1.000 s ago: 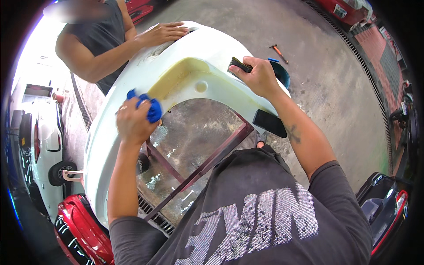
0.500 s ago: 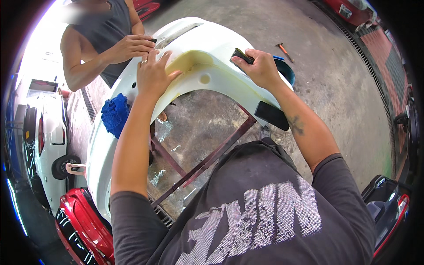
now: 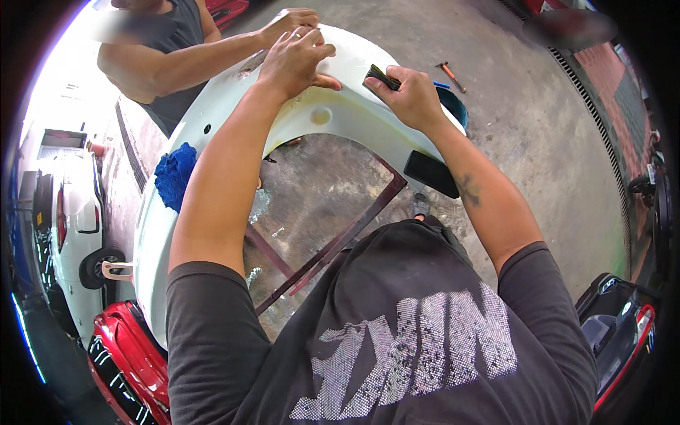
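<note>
A white car bumper point(image 3: 361, 53) with yellowish patches curves in front of me. My left hand point(image 3: 294, 65) rests on its far part, fingers spread and holding nothing. In my right hand point(image 3: 414, 95) is a dark sanding block point(image 3: 380, 76) with a yellow-green edge, gripped between thumb and fingers against the bumper's right part. A crumpled blue cloth point(image 3: 175, 177) lies on the bumper beside my left forearm. Below my right wrist, a black phone point(image 3: 431, 174) sits on the bumper's right end.
Across the bumper, a co-worker's hand point(image 3: 289, 27) reaches close to my left hand. A dark red metal stand point(image 3: 340, 244) is under the bumper. A bucket point(image 3: 455, 108) stands at the right, with an orange-handled hammer point(image 3: 451, 76) on the floor beyond. Cars are parked at the left.
My left hand has slid to the right and farther away along the bumper. My right hand with the sanding block has shifted slightly left and away. The co-worker's arm has stretched to the right.
</note>
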`<state>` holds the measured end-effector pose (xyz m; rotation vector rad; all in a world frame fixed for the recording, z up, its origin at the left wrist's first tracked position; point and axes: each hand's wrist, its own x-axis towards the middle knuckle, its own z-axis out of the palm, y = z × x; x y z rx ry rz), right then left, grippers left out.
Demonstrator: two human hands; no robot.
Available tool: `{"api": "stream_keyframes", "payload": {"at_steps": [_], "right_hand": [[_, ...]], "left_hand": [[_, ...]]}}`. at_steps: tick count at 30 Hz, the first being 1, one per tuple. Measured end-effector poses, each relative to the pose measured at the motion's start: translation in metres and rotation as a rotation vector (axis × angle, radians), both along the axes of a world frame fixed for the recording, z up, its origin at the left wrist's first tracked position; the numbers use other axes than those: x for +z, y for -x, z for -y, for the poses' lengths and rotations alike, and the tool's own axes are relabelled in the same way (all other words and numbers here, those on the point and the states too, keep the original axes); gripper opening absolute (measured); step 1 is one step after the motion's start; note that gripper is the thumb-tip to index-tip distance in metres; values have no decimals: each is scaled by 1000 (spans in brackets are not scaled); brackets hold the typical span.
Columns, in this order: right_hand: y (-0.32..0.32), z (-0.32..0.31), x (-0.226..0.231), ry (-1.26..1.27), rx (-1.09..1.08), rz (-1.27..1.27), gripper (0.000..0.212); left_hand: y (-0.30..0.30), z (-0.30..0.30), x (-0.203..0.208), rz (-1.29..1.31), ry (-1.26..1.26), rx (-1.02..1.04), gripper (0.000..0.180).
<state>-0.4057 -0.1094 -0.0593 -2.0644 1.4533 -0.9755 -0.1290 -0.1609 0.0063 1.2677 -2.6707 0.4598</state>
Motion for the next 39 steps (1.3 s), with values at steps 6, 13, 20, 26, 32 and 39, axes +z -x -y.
{"api": "stream_keyframes", "payload": {"at_steps": [6,13,20,26,32,39], "right_hand": [[0,3,-6,35,-6,8,50],[2,3,-8,73,-11,8,50],[1,0,-7,60,-17,8,48],[3,-1,-4,23,-22,41,47],[0,-6,6,-16,-45,99,44],[5,-2,-1,-7,-86,276,30]], "left_hand": [[-28,-15,-19,-42,39,122,65],[-19,-23,-28,-148,38,258,82],[-7,-22,-43,-142,35,266,82],[-12,-21,-32,-189,-58,221,64],[-47,-31,-29,-184,20,241,57],[-73,-72,-19,-239,41,411,44]]}}
